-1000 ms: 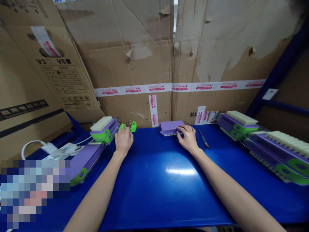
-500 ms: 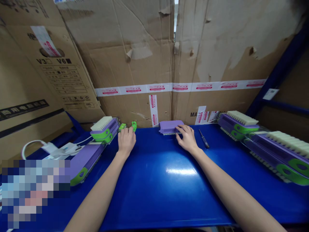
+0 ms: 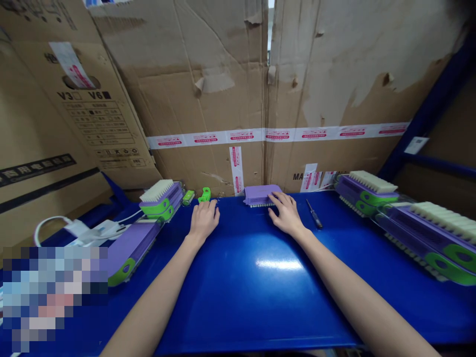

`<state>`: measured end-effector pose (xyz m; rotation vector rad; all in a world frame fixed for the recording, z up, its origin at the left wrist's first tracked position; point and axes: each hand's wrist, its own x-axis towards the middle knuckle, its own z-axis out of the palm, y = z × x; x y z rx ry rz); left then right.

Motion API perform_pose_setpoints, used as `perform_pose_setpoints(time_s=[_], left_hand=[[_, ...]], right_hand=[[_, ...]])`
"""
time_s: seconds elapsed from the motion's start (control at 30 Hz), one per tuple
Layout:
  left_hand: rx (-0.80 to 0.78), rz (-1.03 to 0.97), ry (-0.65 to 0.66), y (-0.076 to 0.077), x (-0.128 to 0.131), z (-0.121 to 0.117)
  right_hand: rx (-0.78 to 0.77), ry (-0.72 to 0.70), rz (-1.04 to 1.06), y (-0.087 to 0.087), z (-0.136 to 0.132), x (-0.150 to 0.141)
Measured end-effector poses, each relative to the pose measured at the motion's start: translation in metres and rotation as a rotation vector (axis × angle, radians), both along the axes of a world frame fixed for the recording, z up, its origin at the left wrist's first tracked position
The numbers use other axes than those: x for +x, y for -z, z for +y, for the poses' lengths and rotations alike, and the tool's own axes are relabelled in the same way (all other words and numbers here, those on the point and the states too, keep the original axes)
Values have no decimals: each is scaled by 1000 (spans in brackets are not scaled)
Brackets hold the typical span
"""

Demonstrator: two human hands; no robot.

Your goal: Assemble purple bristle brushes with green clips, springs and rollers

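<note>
My left hand point(image 3: 204, 220) is over the blue tabletop with its fingers stretched forward and the thumb a little apart, and I see nothing held in it. Just beyond its fingertips lies a bright green plastic piece with a hole point(image 3: 205, 194). A smaller green rectangular piece point(image 3: 188, 197) is left of that. At the back centre sits a purple perforated brush body point(image 3: 256, 195), pale bristles showing along its lower edge. My right hand point(image 3: 286, 213) rests its spread fingertips on this body's right end, the thumb away from it. A screwdriver point(image 3: 315, 216) lies to the right.
Purple-and-green brush units stand at left point(image 3: 159, 198) and right point(image 3: 368, 191), with a larger one point(image 3: 427, 238) at front right. A white power strip with cables point(image 3: 92, 230) is at left. Cardboard point(image 3: 208, 99) walls the back of the blue table point(image 3: 230, 297).
My left hand has moved right and slightly toward me, uncovering the small green piece. The green piece with the hole has shifted and turned. My right hand stays nearly still at the purple body.
</note>
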<state>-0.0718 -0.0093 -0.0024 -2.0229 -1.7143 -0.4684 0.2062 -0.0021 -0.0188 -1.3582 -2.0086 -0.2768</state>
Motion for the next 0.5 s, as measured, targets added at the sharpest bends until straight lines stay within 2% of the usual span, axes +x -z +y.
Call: perform_pose_setpoints(time_s=[0.17,0.5], left_hand=[[-39,4,-9,1,1,0],[-117,16,-191,-4,-7,-1]], right_hand=[[-7,0,-3,0,0,0],[-20,-3,1,0,0,0]])
